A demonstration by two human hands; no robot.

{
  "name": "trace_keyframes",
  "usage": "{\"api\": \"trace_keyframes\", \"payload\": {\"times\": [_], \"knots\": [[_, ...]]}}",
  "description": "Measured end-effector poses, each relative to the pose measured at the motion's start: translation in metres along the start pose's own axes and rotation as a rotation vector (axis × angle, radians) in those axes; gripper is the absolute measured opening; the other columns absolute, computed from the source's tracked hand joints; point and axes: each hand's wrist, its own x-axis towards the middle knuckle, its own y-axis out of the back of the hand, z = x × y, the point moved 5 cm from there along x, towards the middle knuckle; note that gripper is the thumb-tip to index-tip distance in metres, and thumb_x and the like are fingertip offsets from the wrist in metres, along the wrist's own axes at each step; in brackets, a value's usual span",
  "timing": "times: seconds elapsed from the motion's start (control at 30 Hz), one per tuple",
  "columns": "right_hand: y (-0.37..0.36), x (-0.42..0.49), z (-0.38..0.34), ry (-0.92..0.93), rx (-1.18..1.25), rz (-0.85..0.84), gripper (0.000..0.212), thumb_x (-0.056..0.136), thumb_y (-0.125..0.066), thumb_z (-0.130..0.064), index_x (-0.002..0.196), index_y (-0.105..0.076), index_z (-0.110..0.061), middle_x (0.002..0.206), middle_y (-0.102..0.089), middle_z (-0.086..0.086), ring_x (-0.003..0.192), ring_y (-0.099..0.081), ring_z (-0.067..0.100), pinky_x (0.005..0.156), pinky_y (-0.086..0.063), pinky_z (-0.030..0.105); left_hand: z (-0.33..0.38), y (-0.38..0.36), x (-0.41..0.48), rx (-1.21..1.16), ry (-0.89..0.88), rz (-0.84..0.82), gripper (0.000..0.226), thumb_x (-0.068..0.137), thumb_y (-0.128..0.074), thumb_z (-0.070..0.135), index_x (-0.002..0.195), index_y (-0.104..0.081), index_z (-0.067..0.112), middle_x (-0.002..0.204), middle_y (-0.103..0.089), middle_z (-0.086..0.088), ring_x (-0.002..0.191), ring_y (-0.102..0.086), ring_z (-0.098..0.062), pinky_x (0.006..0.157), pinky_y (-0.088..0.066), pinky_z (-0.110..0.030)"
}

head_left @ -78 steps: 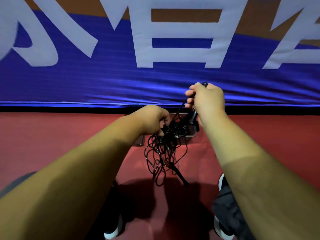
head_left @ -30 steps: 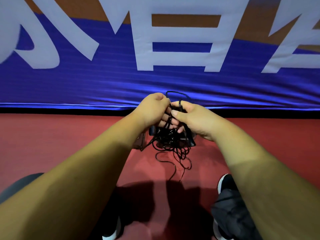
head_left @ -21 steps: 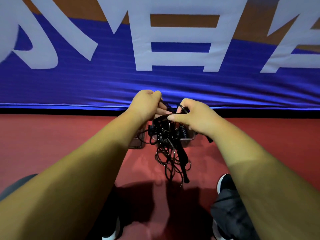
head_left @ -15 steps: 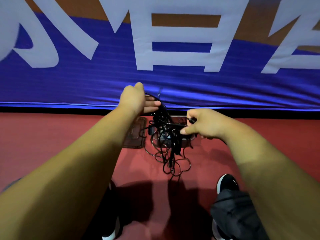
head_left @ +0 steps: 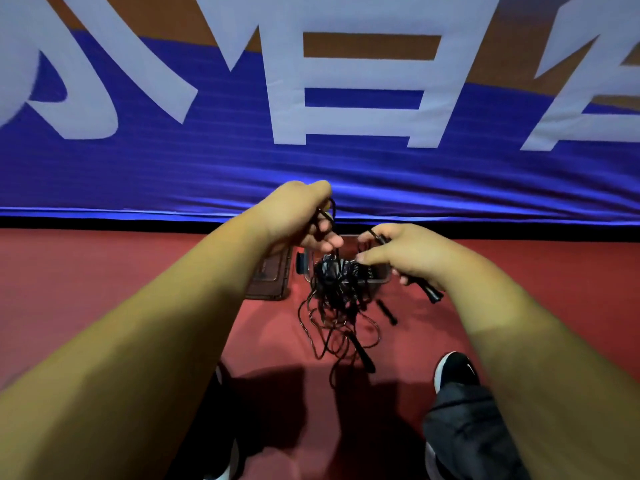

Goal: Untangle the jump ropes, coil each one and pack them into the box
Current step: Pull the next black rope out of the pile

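A black tangle of jump ropes (head_left: 336, 299) hangs between my hands over the red floor, loops trailing down to a black handle (head_left: 363, 355). My left hand (head_left: 301, 216) is raised and grips a strand of the cord at the top of the tangle. My right hand (head_left: 398, 254) grips a black rope handle, whose end (head_left: 431, 292) sticks out below my palm. Another handle (head_left: 386, 311) lies on the floor. Behind the tangle sits a small clear box (head_left: 381, 277), partly hidden by the ropes.
The box's lid (head_left: 272, 278) lies flat on the floor just left of the box. A blue banner with large white characters (head_left: 346, 150) stands close behind. My shoes (head_left: 455, 370) and dark trouser legs are at the bottom of the view.
My hands came together at the tangle, then drew apart. The left hand rose with a strand; the right hand now holds a handle lower right. The loops hang longer.
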Motion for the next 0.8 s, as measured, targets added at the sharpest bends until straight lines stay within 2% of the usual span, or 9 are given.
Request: {"api": "trace_keyframes", "payload": {"times": [0.13, 0.23, 0.4, 0.47, 0.53, 0.63, 0.7, 0.77, 0.8], "knots": [[-0.017, -0.005, -0.016, 0.03, 0.316, -0.174, 0.027, 0.093, -0.066, -0.003, 0.111, -0.071, -0.023, 0.076, -0.067, -0.002, 0.049, -0.042, 0.01, 0.045, -0.035, 0.024, 0.0, -0.006, 0.0, -0.178, 0.016, -0.06, 0.026, 0.106, -0.044, 0.029, 0.084, -0.047, 0.014, 0.054, -0.043, -0.003, 0.062, -0.068, -0.029, 0.056, -0.056, -0.031], [-0.028, -0.014, -0.025, 0.053, 0.362, -0.318, 0.018, 0.095, -0.07, -0.01, 0.11, -0.072, -0.018, 0.113, -0.078, 0.014, 0.049, -0.042, 0.01, 0.045, -0.032, 0.023, 0.004, -0.006, 0.005, -0.353, -0.021, -0.03, 0.037, 0.107, -0.044, 0.033, 0.073, -0.044, 0.017, 0.057, -0.041, -0.003, 0.058, -0.062, -0.026, 0.052, -0.051, -0.029], [-0.017, -0.013, -0.037, 0.125, 0.451, -0.18, 0.018, 0.103, -0.067, -0.019, 0.113, -0.072, -0.006, 0.112, -0.08, 0.011, 0.049, -0.039, 0.01, 0.045, -0.029, 0.022, 0.007, 0.008, 0.014, -0.628, -0.072, 0.137, 0.04, 0.109, -0.046, 0.047, 0.082, -0.05, 0.017, 0.066, -0.057, -0.003, 0.06, -0.066, -0.019, 0.053, -0.054, -0.027], [-0.008, -0.013, -0.046, 0.153, 0.597, -0.091, 0.013, 0.103, -0.067, -0.019, 0.107, -0.071, -0.008, 0.108, -0.081, 0.011, 0.047, -0.036, 0.009, 0.045, -0.027, 0.022, 0.007, 0.012, 0.014, -0.506, -0.051, 0.14, 0.044, 0.109, -0.041, 0.051, 0.091, -0.056, 0.015, 0.077, -0.065, -0.005, 0.064, -0.066, -0.02, 0.057, -0.055, -0.029], [0.001, -0.013, -0.052, 0.163, 0.757, -0.014, 0.01, 0.103, -0.067, -0.018, 0.106, -0.071, -0.01, 0.106, -0.081, 0.009, 0.045, -0.035, 0.007, 0.042, -0.027, 0.02, 0.004, 0.008, 0.011, -0.33, 0.008, 0.062, 0.034, 0.108, -0.036, 0.035, 0.097, -0.058, 0.011, 0.085, -0.066, -0.011, 0.072, -0.067, -0.026, 0.065, -0.057, -0.033], [0.015, -0.013, -0.056, 0.156, 0.934, 0.081, 0.012, 0.104, -0.066, -0.019, 0.112, -0.069, -0.011, 0.112, -0.081, 0.006, 0.041, -0.032, 0.004, 0.038, -0.029, 0.019, -0.013, -0.016, 0.001, -0.08, 0.115, -0.248, 0.028, 0.093, -0.039, 0.005, 0.104, -0.064, 0.008, 0.101, -0.073, -0.018, 0.101, -0.071, -0.037, 0.096, -0.053, -0.046], [0.022, -0.013, -0.055, 0.151, 0.994, 0.116, 0.012, 0.104, -0.066, -0.021, 0.112, -0.067, -0.013, 0.114, -0.081, 0.003, 0.042, -0.031, 0.003, 0.039, -0.029, 0.018, -0.029, -0.031, -0.003, 0.194, 0.093, -0.416, 0.025, 0.093, -0.051, 0.004, 0.108, -0.07, 0.012, 0.115, -0.076, -0.016, 0.118, -0.069, -0.033, 0.104, -0.048, -0.043], [0.024, -0.013, -0.056, 0.153, 1.033, 0.122, 0.011, 0.105, -0.065, -0.022, 0.113, -0.066, -0.015, 0.114, -0.081, 0.001, 0.043, -0.032, 0.003, 0.04, -0.03, 0.017, -0.042, -0.038, 0.002, 0.431, 0.015, -0.4, 0.015, 0.092, -0.069, 0.017, 0.105, -0.072, 0.01, 0.108, -0.076, -0.015, 0.104, -0.071, -0.031, 0.096, -0.052, -0.043], [0.024, -0.013, -0.057, 0.153, 1.046, 0.117, 0.012, 0.105, -0.065, -0.023, 0.114, -0.066, -0.015, 0.114, -0.081, 0.0, 0.043, -0.033, 0.004, 0.04, -0.031, 0.017, -0.046, -0.039, 0.006, 0.523, -0.02, -0.335, 0.025, 0.089, -0.076, 0.028, 0.102, -0.071, 0.007, 0.097, -0.075, -0.013, 0.089, -0.069, -0.029, 0.087, -0.053, -0.042]]}}
